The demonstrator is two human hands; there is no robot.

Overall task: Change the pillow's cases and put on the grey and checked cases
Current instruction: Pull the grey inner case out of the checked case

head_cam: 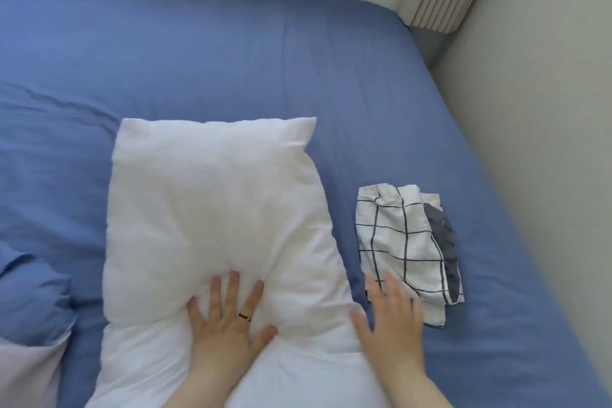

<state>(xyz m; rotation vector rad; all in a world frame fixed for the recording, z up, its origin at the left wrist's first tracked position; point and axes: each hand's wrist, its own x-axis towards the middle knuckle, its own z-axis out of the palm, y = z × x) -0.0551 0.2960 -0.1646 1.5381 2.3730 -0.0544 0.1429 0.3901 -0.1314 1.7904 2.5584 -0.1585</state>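
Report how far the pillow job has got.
Done: the pillow lies bare. In hand: the left hand presses on it, the right hand reaches over the folded checked case. Left: neither that nor the grey case beside it is on yet.

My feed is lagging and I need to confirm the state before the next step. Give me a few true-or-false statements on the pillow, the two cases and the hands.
1. The white pillow lies bare on the blue sheet. True.
2. The left hand grips the checked case. False: it presses flat on the pillow, fingers spread.
3. The checked case lies folded to the right of the pillow, apart from it. True.
4. The grey case is already on the pillow. False: it lies folded with the checked case, showing at its right edge.
5. The right hand is open at the checked case's near corner. True; contact is too blurred to tell.
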